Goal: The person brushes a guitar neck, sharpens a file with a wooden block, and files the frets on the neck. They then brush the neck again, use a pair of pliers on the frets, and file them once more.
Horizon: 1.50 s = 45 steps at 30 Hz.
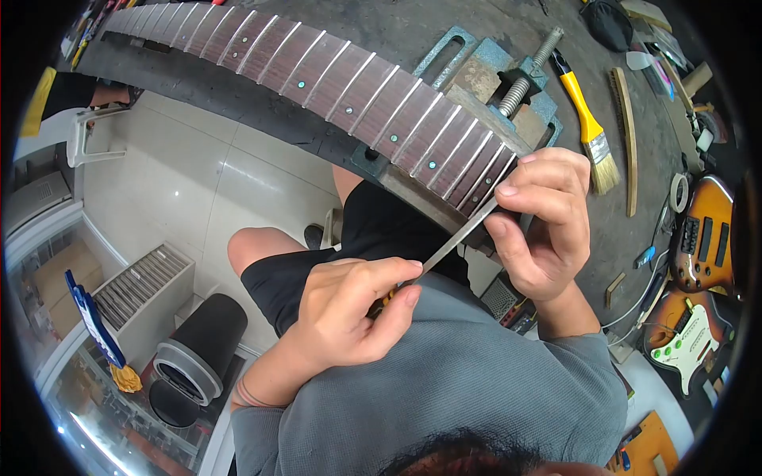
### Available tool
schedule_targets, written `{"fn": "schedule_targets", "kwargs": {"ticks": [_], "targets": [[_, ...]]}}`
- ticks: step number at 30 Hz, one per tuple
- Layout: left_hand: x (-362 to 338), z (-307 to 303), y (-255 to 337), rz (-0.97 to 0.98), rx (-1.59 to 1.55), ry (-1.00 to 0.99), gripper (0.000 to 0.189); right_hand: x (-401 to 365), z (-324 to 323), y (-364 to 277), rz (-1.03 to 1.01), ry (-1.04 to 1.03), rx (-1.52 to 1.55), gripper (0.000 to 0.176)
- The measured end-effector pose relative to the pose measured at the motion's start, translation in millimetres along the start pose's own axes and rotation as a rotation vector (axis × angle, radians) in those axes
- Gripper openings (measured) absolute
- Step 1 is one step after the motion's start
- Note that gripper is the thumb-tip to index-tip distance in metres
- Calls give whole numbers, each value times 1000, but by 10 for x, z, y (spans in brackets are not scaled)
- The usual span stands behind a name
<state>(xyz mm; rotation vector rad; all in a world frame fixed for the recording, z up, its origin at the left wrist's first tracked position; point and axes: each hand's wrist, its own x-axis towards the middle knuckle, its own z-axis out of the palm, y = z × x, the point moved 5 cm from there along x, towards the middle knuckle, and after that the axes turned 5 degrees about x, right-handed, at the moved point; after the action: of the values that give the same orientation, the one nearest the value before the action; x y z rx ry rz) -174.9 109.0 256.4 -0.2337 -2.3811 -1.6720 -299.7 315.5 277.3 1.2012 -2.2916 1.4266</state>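
A guitar neck (317, 75) with a dark fretboard, metal frets and small green-blue dots lies diagonally over the workbench, its near end beside a blue metal vise (476, 67). My left hand (357, 309) is closed on one end of a thin flat metal file (456, 242); a bit of yellow and black shows under the fingers. My right hand (548, 218) pinches the file's other end, at the last frets of the neck. The file slants up to the right, and its tip is hidden by the right fingers.
A yellow-handled brush (583, 111) and a long wooden brush (625, 143) lie right of the vise. Two guitar bodies (706, 238) are at the far right. A black bin (202, 349) stands on the floor at lower left. Another person's arm (75, 94) shows at upper left.
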Motion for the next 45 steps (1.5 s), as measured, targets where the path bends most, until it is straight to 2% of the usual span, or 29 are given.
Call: {"fn": "schedule_targets", "kwargs": {"ticks": [3,6,8,15,21,24,27,28,32,35,39,43,45], "targets": [[102,-10,92,117,238,69,34,23,20,-41,17,-1,-82,44],[173,-47,170,126,363,29,31,37,51,-62,21,-2,-146,45],[141,-44,193,130,400,43,35,38,62,-71,15,13,-152,46],[39,18,135,240,542,39,69,4,68,-77,-30,-34,-216,45],[-66,-13,168,218,617,-4,67,14,84,-102,-48,-45,-235,48],[-84,-41,254,167,635,-88,64,6,81,-89,-63,-34,-241,49],[172,39,188,226,565,-16,63,7,107,-105,-71,-46,-253,51],[233,60,186,200,594,-68,62,3,103,-115,-71,-52,-268,51],[30,-16,202,216,589,-42,61,5,91,-107,-84,-64,-280,54],[-168,-92,228,151,586,-93,61,-2,92,-96,-84,-54,-280,54],[246,82,172,230,558,-28,61,5,97,-120,-86,-65,-292,54],[-154,-73,233,164,598,-65,61,-13,100,-90,-93,-44,-283,54],[-111,-48,204,172,570,-59,63,-14,110,-78,-104,-39,-279,53]]}}
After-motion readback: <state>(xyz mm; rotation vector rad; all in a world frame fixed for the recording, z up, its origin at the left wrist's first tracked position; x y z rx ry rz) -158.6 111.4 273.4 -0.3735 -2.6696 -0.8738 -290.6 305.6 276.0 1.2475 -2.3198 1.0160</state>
